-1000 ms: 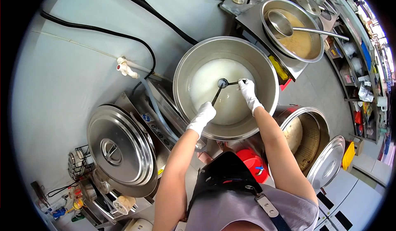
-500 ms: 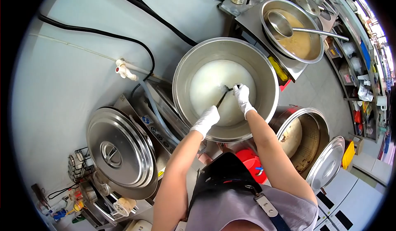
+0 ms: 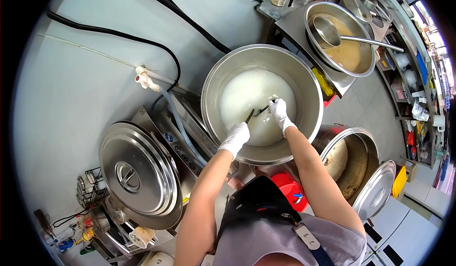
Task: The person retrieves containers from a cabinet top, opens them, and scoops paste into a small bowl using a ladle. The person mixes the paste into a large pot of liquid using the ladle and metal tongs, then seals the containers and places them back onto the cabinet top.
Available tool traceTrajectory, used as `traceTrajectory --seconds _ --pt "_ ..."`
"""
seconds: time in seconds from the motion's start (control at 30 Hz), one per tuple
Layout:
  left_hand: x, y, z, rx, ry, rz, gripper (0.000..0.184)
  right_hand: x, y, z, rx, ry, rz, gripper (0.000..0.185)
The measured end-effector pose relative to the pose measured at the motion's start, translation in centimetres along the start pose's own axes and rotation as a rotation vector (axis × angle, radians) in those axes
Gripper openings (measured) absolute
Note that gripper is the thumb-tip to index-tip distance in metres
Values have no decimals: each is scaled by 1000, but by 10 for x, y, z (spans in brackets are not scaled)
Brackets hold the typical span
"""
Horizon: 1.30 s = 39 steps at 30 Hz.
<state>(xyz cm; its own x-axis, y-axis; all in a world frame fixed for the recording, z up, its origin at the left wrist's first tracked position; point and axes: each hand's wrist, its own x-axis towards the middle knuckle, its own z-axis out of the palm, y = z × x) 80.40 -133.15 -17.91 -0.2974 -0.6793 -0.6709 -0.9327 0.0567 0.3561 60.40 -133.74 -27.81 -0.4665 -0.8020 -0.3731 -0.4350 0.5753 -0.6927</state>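
Bright, even light fills the middle, leaving glints on the domed lid (image 3: 128, 171) at lower left and the milky liquid (image 3: 251, 90) at centre. Glare bleaches the upper right edge; fisheye distortion bows the shelves (image 3: 406, 118) below, and the corners are black.

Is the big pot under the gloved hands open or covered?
Open: the pot's mouth is uncovered, and the whitish liquid inside shows plainly.
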Motion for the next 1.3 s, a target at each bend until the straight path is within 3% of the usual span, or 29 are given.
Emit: traceTrajectory --seconds 0.1,0.13,0.23,0.37,0.43,0.5,0.57,0.63,0.67,0.77,0.8,0.9,0.93,1.13,1.23,1.27,1.3 --pt "5 -2 -1 -16 -3 -10 23 10 13 10 -2 303 -27 28" --pt "5 -2 -3 -20 -10 -24 23 16 24 17 75 276 -74 27" --pt "1 -3 -15 -56 35 0 23 7 25 7 -84 104 -183 27" --pt "-13 0 -32 -129 91 -25 22 -2 13 -6 -152 2 -118 27" --pt "25 -38 7 67 57 176 22 0 14 -9 -133 61 -102 27" --pt "21 -44 10 43 68 205 22 0 16 -12 -250 69 -157 27" --pt "-22 -13 -30 -199 129 71 22 6 20 -8 -232 135 -186 27" --pt "-26 -14 -32 -214 162 85 22 0 16 -13 -236 233 -217 28" --pt "-27 -15 -33 -219 178 94 22 -1 15 -20 -177 -21 -211 27" --pt "-21 -21 -27 -247 180 51 21 9 27 -6 -172 252 -196 27" --pt "-22 -22 -26 -253 179 54 21 8 25 -11 -184 72 -132 27" --pt "-24 -21 -29 -261 177 62 20 6 12 -15 -99 131 -170 27" --pt "-27 -19 -32 -263 175 64 20 1 4 -25 -108 82 -84 27" --pt "-28 -18 -32 -236 163 52 21 17 18 -18 -213 -38 -186 27" --pt "-31 -14 -37 -216 141 47 22 0 0 -27 -144 117 -158 31" --pt "-32 -15 -37 -212 132 41 22 19 26 -15 -331 25 -300 28" --pt "-32 -15 -38 -213 125 41 22 15 21 -16 -320 92 -376 27"
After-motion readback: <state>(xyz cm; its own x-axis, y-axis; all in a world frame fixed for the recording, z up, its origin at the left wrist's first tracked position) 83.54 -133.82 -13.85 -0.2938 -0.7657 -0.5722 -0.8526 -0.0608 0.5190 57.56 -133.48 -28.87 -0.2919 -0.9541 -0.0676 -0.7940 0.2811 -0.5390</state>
